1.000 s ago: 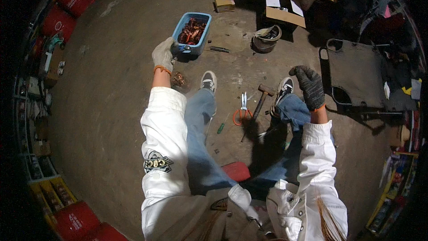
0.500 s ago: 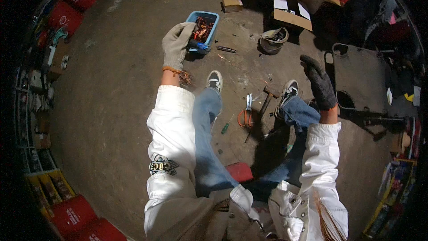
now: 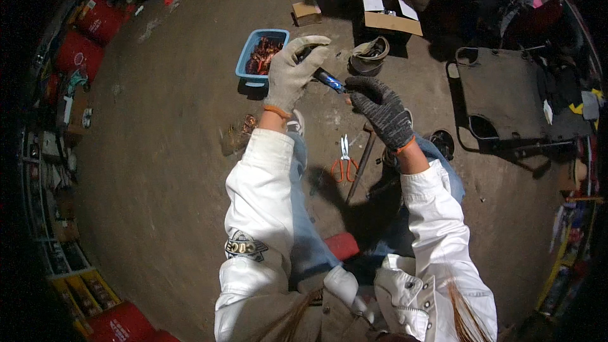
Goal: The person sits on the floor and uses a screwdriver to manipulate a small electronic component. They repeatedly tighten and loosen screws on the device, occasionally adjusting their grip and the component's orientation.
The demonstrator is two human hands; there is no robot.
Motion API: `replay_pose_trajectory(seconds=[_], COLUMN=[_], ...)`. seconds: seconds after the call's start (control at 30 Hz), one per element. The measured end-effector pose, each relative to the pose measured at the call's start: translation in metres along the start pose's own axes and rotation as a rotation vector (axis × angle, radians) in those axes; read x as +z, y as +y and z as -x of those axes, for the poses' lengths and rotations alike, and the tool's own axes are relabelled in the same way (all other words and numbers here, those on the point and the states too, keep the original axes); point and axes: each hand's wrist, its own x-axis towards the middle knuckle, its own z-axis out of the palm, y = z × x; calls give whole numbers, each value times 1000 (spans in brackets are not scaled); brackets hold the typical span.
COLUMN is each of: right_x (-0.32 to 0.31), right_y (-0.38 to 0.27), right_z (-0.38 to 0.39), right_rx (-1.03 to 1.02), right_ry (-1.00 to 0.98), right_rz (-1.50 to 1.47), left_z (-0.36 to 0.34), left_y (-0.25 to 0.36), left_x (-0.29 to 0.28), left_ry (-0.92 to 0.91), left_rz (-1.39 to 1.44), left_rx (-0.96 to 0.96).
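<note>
My left hand [image 3: 291, 79], in a pale knit glove, grips one end of a blue-and-black cylindrical piece [image 3: 330, 81]. At its other end my right hand [image 3: 383, 114], in a dark grey glove, has its fingers closed on it. Behind my left hand is a blue plastic tub [image 3: 244, 58] of tangled copper scrap [image 3: 262, 54]. A small heap of copper bits [image 3: 249, 125] lies left of my feet. Orange-handled shears [image 3: 344, 168] and a long-handled hammer [image 3: 358, 171] lie on the floor between my legs.
Ahead are a small carton [image 3: 307, 16], a bucket [image 3: 367, 63] and an open cardboard box [image 3: 391, 22]. A dark folding frame [image 3: 503, 95] lies at the right. Red drums [image 3: 73, 57] and stacked goods line the left; a red object [image 3: 341, 245] is beneath me.
Both hands have moved inward and met on the cylindrical piece: my left hand rightward from the tub, my right hand leftward, closing its fingers on the piece's end.
</note>
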Motion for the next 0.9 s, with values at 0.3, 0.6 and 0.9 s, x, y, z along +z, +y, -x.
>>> replay_pose_trajectory(seconds=[0.3, 0.6, 0.9], right_x=[0, 16, 6], right_y=[4, -4, -10], right_z=[10, 29, 30], right_rx=[-189, -681, -231], right_ry=[411, 476, 172], right_rz=[339, 628, -27], left_z=[4, 4, 15], left_y=[5, -2, 18], left_x=[26, 40, 29], left_ry=[17, 200, 210], left_rz=[-263, -169, 52], left_rx=[232, 248, 379])
